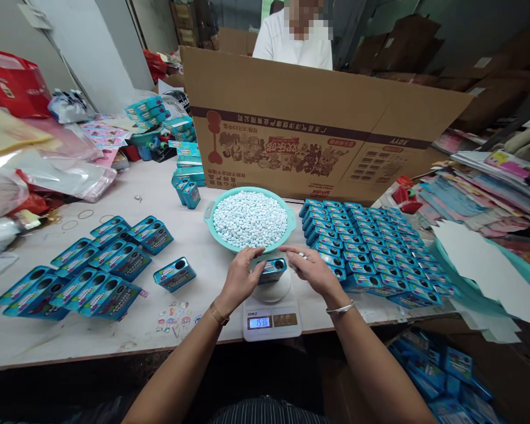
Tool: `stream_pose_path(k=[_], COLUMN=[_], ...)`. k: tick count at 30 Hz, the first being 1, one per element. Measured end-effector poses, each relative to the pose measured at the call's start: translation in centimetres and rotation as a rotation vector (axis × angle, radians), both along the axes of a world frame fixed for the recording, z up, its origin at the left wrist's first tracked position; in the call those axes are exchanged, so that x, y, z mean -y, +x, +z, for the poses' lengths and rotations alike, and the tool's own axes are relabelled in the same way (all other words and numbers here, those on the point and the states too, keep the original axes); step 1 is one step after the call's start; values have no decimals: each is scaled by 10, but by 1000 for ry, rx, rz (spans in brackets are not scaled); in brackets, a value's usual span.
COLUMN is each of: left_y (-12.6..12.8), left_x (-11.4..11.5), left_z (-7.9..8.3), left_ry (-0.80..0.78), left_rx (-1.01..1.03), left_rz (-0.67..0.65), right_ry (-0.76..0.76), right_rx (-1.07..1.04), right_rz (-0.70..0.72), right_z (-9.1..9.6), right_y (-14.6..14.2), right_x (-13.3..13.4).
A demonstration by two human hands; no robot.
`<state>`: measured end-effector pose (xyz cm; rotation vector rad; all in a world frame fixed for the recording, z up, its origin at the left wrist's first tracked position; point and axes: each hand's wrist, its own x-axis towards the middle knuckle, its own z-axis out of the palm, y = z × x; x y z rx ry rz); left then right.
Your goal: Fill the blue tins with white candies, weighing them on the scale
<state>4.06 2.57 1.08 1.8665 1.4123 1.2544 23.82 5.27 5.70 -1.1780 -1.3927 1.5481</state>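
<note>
Left hand: we are gripping the small blue rectangular tin [274,270] with our left hand [241,277], thumb and fingers closing around its left end.
Right hand: our right hand [311,270] is hovering at the tin's right end with the fingers bunched narrow; a small white bit is showing at the tips, and we cannot tell whether it is pinched.
Tin: it is lying flat on the round plate of the white digital kitchen scale [271,312], right between our hands.
Scale: it is sitting at the near edge of the pale worktable [194,235], its lit display facing us.
Just beyond: the round turquoise plastic basin [212,215] is standing just past the scale, holding a heap of small white pellets [249,219].
Right: tight rows of matching blue tins [371,247] are lying beside the basin.
Left: looser rows of blue tins [83,271] are lying further out, with a single blue tin [174,274] sitting apart near our left hand.
Far: a large brown printed cardboard box [318,118] is standing open behind the basin, and a person in a white top [291,44] is sitting beyond it.
</note>
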Motion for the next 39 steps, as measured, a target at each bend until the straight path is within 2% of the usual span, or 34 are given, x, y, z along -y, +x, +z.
stream_pose_path(k=[5,9,13,16,20,23,27,30,32,35,37,39], left_y=[-2,3,11,16,30,55,113,156,172,163,134,87], left_x=[4,7,4,1,2,8,11,7,8,15,22,26], left_z=[8,14,15,11,7,7,-4,-18,-24,-25,-22,-18], left_ry=[39,82,89,27,36,111,173,183,189,264,305,295], left_rx=[-148,-291,-424,-552,-593,-542,-535,-577,-571,-459,-369,-322], left_rz=[-64,-60,-76,-99,-208,-324,-469,-477,-424,-324,-201,36], right_ry=[-119,-148,-197,-198,-177,-168,-153,-156,-173,-213,-224,-221], right_rx=[-462,-686,-829,-874,-889,-890,-910,-937,-960,-994,-993,-972], right_rz=[-159,-300,-424,-477,-572,-608,-615,-622,-639,-676,-692,-699], right_z=[10,-1,-18,-28,-37,-42,-45,-44,-41,-40,-43,-48], right_y=[42,83,114,132,150,154,152,150,151,155,158,162], right_x=[18,47,77,93,107,112,112,111,113,121,127,129])
